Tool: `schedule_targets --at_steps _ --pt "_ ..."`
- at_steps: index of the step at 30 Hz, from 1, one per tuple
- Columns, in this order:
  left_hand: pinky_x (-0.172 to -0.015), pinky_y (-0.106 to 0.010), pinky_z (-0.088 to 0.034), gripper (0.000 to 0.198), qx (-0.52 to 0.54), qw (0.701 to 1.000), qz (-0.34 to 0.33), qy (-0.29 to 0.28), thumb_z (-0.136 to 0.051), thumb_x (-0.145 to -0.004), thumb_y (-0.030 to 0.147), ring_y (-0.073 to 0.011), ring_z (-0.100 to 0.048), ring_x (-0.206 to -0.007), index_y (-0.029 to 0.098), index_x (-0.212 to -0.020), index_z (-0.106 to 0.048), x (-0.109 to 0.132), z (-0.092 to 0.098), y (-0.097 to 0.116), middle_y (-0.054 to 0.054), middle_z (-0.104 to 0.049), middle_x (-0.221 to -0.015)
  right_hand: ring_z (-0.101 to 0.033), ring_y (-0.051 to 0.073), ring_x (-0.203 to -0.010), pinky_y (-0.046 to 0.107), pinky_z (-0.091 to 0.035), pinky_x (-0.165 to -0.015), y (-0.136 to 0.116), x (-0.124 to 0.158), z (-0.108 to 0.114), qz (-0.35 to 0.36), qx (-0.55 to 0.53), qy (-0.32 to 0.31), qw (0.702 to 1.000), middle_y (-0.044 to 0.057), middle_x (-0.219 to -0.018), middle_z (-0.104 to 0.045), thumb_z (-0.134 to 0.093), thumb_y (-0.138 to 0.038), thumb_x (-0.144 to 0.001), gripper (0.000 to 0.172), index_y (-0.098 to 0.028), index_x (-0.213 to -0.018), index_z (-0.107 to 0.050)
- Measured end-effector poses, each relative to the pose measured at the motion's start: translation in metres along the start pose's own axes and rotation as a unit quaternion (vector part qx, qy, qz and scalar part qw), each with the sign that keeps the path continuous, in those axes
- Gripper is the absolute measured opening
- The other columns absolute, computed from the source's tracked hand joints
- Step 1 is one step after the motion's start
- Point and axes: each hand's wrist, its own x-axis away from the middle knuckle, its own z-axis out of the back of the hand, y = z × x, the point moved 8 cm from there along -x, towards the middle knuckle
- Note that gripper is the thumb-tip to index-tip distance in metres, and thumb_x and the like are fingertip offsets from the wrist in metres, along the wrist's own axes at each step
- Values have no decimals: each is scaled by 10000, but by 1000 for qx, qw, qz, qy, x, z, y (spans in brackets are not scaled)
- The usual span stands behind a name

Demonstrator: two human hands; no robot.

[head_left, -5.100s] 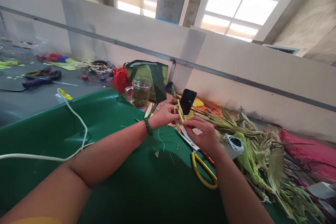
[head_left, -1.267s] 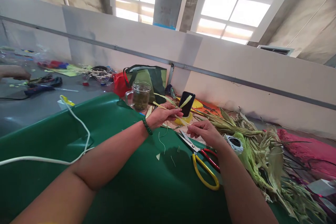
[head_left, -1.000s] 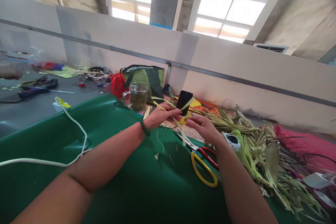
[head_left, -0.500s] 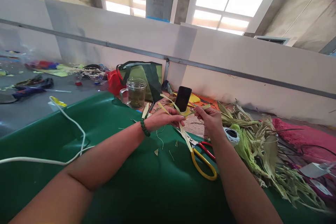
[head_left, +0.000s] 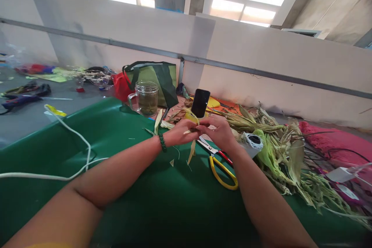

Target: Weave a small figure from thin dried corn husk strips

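My left hand (head_left: 183, 131), with a green bead bracelet at its wrist, is closed on strips of corn husk (head_left: 192, 152). One pale strip hangs down below the fingers. My right hand (head_left: 217, 128) meets it from the right, fingertips pinched on the husk close to the left fingers. The exact grip between the fingertips is partly hidden. Just below lie scissors with yellow handles (head_left: 223, 173) on the green sheet, and red-handled scissors (head_left: 224, 157) partly under my right forearm. Behind my hands a dark phone (head_left: 200, 102) stands upright in a yellow holder.
A glass mug (head_left: 147, 99) of liquid stands by a green bag (head_left: 157, 77). Dried corn husks (head_left: 279, 155) are heaped on the right beside a roll of white cord (head_left: 252, 142). A white cable (head_left: 58, 177) crosses the green sheet (head_left: 139, 201) on the left.
My right hand has moved left until its fingers meet my left hand. The husk strip stretched between them is now gathered at the fingertips. The view has shifted slightly.
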Motion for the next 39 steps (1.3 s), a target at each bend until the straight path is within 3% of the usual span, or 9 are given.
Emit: schedule_targets --at_steps 9,12,15,18,20,22,26,33,39 --pt "-649 -236 -466 249 46 997 -28 -63 -568 -823 278 -148 -625 -638 120 -690 -707 5 -8 15 -58 -693 -656 -555 142 -595 273 -436 -585 -8 3 7 7 -34 51 998 1 -598 -619 -647 -321 -782 210 -202 -609 -635" --pt "-631 -234 -478 274 138 989 44 -32 -616 -800 350 -146 -624 -641 121 -678 -703 1 -5 2 -68 -700 -675 -590 149 -643 283 -474 -622 -4 7 23 -18 -30 145 989 21 -707 -668 -625 -353 -799 174 -203 -724 -670" --pt "-655 -248 -485 364 253 955 149 52 -642 -768 470 -128 -610 -640 113 -729 -700 -2 2 -24 -83 -713 -753 -602 148 -648 284 -487 -636 -9 15 33 -25 -12 209 977 32 -732 -684 -584 -410 -835 237 -202 -781 -685" --pt "-764 -281 -481 405 358 913 169 105 -693 -716 484 -139 -627 -742 110 -874 -688 -2 7 -35 -95 -712 -884 -529 120 -446 257 -448 -485 -4 14 4 -96 -84 72 989 10 -513 -610 -489 -565 -860 467 -188 -653 -670" --pt "-777 -298 -474 406 410 900 131 74 -700 -713 432 -155 -621 -786 134 -985 -666 -3 4 -26 -88 -700 -944 -502 113 -373 247 -410 -401 3 17 -22 -174 -159 -33 971 15 -469 -595 -441 -694 -813 598 -176 -610 -660" --pt "-730 -305 -472 378 438 894 91 5 -674 -725 394 -158 -598 -729 148 -1012 -653 -2 -4 -10 -72 -690 -892 -536 120 -387 243 -417 -388 9 19 -37 -238 -218 -74 944 37 -510 -632 -459 -767 -737 645 -170 -589 -652" --pt "-714 -323 -472 380 446 891 64 -47 -583 -766 458 -186 -593 -734 148 -976 -650 1 -8 6 -83 -667 -807 -540 110 -423 241 -452 -433 19 17 -40 -287 -278 -56 915 35 -551 -657 -684 -631 -612 460 -179 -546 -634" --pt "-951 -402 -426 686 495 861 27 -116 -763 -538 504 -308 -550 -1167 130 -1103 -649 -1 9 7 -173 -623 -1203 -491 98 -464 230 -435 -484 13 16 -34 -267 -292 -84 914 -23 -472 -546 -605 -262 -595 155 -190 -463 -566" --pt "-806 -295 -491 364 327 936 115 61 -818 -565 322 -191 -656 -869 128 -852 -704 -5 21 -22 -46 -723 -840 -480 107 -483 233 -418 -489 15 14 -41 -220 -232 -81 944 -36 -510 -507 -545 -328 -699 179 -196 -581 -571"
